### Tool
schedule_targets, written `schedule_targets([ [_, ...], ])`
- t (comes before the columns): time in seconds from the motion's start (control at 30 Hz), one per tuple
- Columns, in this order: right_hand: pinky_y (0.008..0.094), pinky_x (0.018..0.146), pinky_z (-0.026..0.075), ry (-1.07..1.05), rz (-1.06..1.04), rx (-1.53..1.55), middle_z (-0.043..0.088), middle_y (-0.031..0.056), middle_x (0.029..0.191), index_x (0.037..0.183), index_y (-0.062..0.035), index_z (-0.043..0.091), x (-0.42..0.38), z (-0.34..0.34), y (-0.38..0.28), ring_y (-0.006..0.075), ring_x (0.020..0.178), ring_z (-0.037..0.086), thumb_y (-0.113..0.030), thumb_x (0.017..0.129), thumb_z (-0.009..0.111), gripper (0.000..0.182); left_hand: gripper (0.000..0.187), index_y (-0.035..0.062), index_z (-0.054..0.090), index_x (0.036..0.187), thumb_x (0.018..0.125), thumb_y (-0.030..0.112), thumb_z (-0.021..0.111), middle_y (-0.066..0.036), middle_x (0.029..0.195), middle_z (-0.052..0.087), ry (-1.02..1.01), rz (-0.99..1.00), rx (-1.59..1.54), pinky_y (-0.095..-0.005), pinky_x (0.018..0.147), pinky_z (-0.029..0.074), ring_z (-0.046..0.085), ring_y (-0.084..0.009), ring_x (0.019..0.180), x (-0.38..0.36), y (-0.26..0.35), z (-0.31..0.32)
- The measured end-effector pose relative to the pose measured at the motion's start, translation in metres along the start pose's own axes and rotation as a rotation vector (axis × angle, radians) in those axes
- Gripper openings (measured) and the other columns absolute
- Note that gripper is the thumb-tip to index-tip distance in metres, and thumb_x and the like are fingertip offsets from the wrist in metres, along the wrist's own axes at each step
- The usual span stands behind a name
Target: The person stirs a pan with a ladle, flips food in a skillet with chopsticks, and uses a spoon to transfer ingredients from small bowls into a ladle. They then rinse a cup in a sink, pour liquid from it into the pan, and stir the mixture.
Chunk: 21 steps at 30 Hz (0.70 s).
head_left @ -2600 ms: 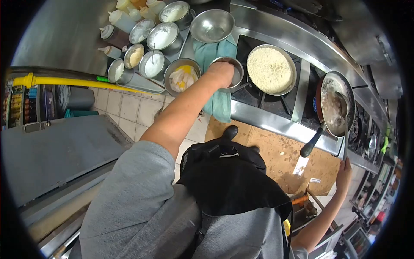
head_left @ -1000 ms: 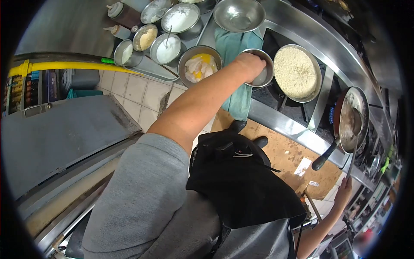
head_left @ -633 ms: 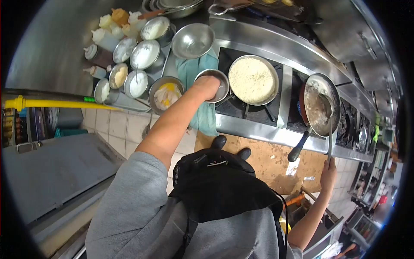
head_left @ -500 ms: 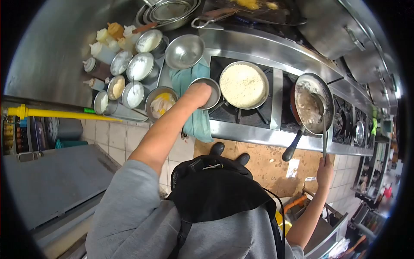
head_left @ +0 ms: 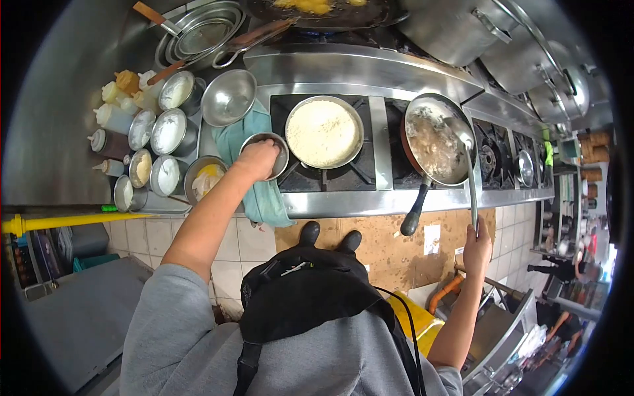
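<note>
My left hand (head_left: pixel 259 158) reaches over the near rim of a small metal bowl (head_left: pixel 282 162) on the teal cloth (head_left: pixel 267 201). Its fingers are curled down inside, and their tips are hidden. Closed around the end of a long metal handle is my right hand (head_left: pixel 477 245); the handle belongs to a ladle (head_left: pixel 460 134). The ladle's head rests in a frying pan (head_left: pixel 432 142), amid a bubbling, whitish-brown content. Between the hands, a round pan (head_left: pixel 325 132) on a burner is filled with a pale yellow, crumbly layer.
At left stand metal containers of white powder (head_left: pixel 169 131), squeeze bottles (head_left: pixel 113 119), a bowl with yellow liquid and pale pieces (head_left: pixel 208 179) and a bare steel bowl (head_left: pixel 229 98). The black pan handle (head_left: pixel 415 211) juts over the stove's front edge. Large pots (head_left: pixel 442 30) stand behind.
The whole view has shifted, so the stove appears further left. My left hand stays in the small bowl. The ladle's head has moved toward the pan's right rim, with its bowl now more visible.
</note>
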State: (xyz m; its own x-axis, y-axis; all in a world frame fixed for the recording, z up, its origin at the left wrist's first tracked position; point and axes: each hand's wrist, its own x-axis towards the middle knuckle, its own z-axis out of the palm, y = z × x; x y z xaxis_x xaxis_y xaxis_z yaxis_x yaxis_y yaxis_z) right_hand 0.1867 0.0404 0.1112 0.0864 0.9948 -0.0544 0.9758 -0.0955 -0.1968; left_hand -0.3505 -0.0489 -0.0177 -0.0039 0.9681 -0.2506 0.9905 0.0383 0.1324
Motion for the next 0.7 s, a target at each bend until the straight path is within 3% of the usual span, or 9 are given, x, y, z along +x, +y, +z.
schedule_targets([
  [0.07,0.038,0.064,0.053,0.019,-0.059,0.324,0.067,0.0132,0.087,0.128,-0.0008,0.06,0.004,0.006,0.013,0.0246,0.068,0.065,-0.02,0.095,0.056,0.038,0.027,-0.0023,0.065,0.099,0.072,0.004,0.064,-0.023,0.111,0.063,0.018,0.012,-0.008,-0.0432,0.09,0.052,0.063,-0.0367,0.105,0.003,0.003,0.0],
  [0.1,0.038,0.064,0.053,0.03,-0.051,0.325,0.067,0.0132,0.087,0.128,-0.0008,0.06,0.005,0.003,0.021,0.0246,0.068,0.065,-0.02,0.095,0.056,0.038,0.026,-0.0022,0.065,0.098,0.073,0.004,0.063,-0.023,0.109,0.064,0.004,-0.015,-0.029,-0.0434,0.09,0.052,0.063,-0.0372,0.105,0.004,0.004,-0.001],
  [0.17,0.027,0.046,0.042,-0.249,0.2,0.76,0.055,0.0015,0.075,0.12,-0.0027,0.062,-0.002,-0.018,-0.002,0.009,0.052,0.05,-0.02,0.096,0.055,0.03,0.024,-0.0015,0.066,0.098,0.074,0.004,0.061,-0.023,0.107,0.065,0.02,-0.035,-0.083,-0.0443,0.09,0.052,0.064,-0.0384,0.103,0.005,0.004,-0.002],
  [0.33,0.0219,0.039,0.036,-0.225,0.29,1.064,0.051,-0.0023,0.07,0.103,-0.0051,0.061,0.003,-0.016,-0.006,0.0049,0.048,0.047,-0.018,0.097,0.056,0.016,0.023,0.0012,0.069,0.096,0.076,0.002,0.059,-0.022,0.105,0.068,0.049,-0.093,-0.114,-0.0445,0.087,0.053,0.066,-0.037,0.1,0.005,0.009,0.0],
  [0.43,0.0217,0.039,0.035,-0.115,0.257,1.039,0.05,-0.0026,0.071,0.112,-0.0027,0.062,0.038,-0.004,0.021,0.0038,0.047,0.045,-0.019,0.095,0.058,0.024,0.019,0.002,0.07,0.092,0.077,0.003,0.058,-0.021,0.103,0.068,-0.001,-0.187,-0.151,-0.0451,0.086,0.053,0.066,-0.0367,0.1,0.013,0.004,0.006],
  [0.53,0.0315,0.049,0.047,0.088,0.217,0.767,0.06,0.0064,0.076,0.125,-0.0021,0.06,0.088,0.03,0.063,0.0161,0.056,0.059,-0.019,0.092,0.058,0.037,0.023,0.0011,0.067,0.098,0.076,0.005,0.062,-0.021,0.107,0.067,0.007,-0.135,-0.084,-0.0442,0.088,0.053,0.065,-0.036,0.102,0.004,0.011,-0.015],
  [0.6,0.0431,0.072,0.053,0.43,-0.025,0.236,0.067,0.0187,0.089,0.135,-0.006,0.056,0.128,0.069,0.096,0.0341,0.081,0.068,-0.017,0.09,0.055,0.046,0.028,0.0007,0.065,0.102,0.074,0.007,0.065,-0.021,0.111,0.065,0.006,-0.14,-0.004,-0.0436,0.089,0.053,0.065,-0.0359,0.103,0.0,0.01,-0.008],
  [0.63,0.0494,0.09,0.047,0.353,0.042,0.282,0.066,0.0258,0.104,0.135,-0.0095,0.055,0.136,0.072,0.094,0.0443,0.102,0.062,-0.016,0.09,0.052,0.045,0.035,0.0003,0.062,0.107,0.073,0.008,0.069,-0.022,0.115,0.064,-0.005,-0.142,0.075,-0.043,0.09,0.053,0.064,-0.0357,0.104,-0.003,0.013,-0.007],
  [0.7,0.0496,0.089,0.048,0.319,0.055,0.196,0.066,0.0254,0.106,0.135,-0.01,0.053,0.157,0.09,0.097,0.0441,0.1,0.062,-0.015,0.09,0.052,0.046,0.042,0.0002,0.06,0.111,0.071,0.008,0.071,-0.022,0.118,0.062,-0.076,-0.189,0.082,-0.0427,0.091,0.052,0.064,-0.0363,0.105,0.003,0.016,-0.01],
])
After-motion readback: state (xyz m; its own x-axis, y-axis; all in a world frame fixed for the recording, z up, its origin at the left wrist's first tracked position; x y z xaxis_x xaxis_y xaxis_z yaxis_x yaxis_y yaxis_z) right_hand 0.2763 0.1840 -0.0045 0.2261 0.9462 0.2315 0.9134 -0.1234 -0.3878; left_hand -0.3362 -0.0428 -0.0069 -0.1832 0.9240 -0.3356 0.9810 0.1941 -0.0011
